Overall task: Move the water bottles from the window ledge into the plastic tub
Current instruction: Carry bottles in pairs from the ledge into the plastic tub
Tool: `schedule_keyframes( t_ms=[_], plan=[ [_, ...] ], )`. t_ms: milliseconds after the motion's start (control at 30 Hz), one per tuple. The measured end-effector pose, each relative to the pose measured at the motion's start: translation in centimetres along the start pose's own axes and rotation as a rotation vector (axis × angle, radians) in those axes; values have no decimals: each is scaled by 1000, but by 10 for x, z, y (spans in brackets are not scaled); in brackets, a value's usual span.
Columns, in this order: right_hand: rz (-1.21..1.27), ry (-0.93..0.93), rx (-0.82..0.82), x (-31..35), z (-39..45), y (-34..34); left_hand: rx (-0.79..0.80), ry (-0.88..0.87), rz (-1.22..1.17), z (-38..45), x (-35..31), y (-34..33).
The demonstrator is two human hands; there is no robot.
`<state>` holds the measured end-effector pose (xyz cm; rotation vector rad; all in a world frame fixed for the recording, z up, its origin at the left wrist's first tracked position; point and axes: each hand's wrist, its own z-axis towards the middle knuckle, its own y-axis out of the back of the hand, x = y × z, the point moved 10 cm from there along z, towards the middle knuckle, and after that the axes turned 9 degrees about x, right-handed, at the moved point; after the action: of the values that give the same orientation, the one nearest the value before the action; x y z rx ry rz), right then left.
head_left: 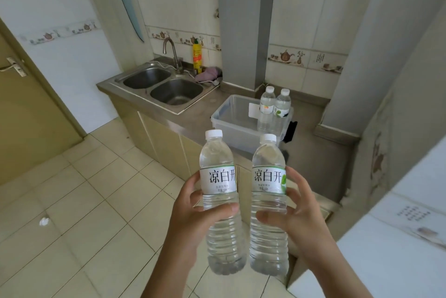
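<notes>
A tiled kitchen is showing here, with a steel counter (193, 114) running along the back wall and the clear plastic tub (231, 123) sitting on it as the fixed mark for everything else. Far left of the tub a door (26, 114) is standing shut, and a white scrap (44, 221) is lying on the floor tiles well left and in front of it. Just left of the tub the double sink (164, 87) is sitting with its tap (171, 53), a yellow bottle (197, 58) and a purple cloth (208, 73) behind it. In front of the tub, out over the floor, the left hand (193, 210) is gripping one bottle (220, 201) upright, fingers curled round its middle, and beside it the right hand (301, 215) is gripping a second bottle (269, 203) the same way; the two are nearly touching low down. Inside the tub, at its right end, two bottles (274, 109) are already standing upright. So the job is looking partly done: two are in, and two are in hand, apart from the tub. The ledge itself is not clearly showing, so I cannot tell if more are waiting there. Nothing is blocking the way to the tub; its left part is lying bare, though the standing pair could be knocked over. Something dark (290, 131) is resting just right of the tub.
</notes>
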<state>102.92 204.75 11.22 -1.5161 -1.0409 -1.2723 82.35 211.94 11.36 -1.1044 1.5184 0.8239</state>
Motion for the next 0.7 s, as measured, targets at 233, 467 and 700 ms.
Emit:
schedule_keyframes(
  t_ms=[233, 467, 700],
  plan=[
    [-3, 25, -103, 9, 72, 51, 92, -15, 27, 83, -27, -35],
    [3, 32, -166, 17, 147, 75, 165, -46, 47, 188, -54, -58],
    [-15, 6, -281, 22, 238, 107, 301, -84, 48, 305, -75, -99]
  ],
)
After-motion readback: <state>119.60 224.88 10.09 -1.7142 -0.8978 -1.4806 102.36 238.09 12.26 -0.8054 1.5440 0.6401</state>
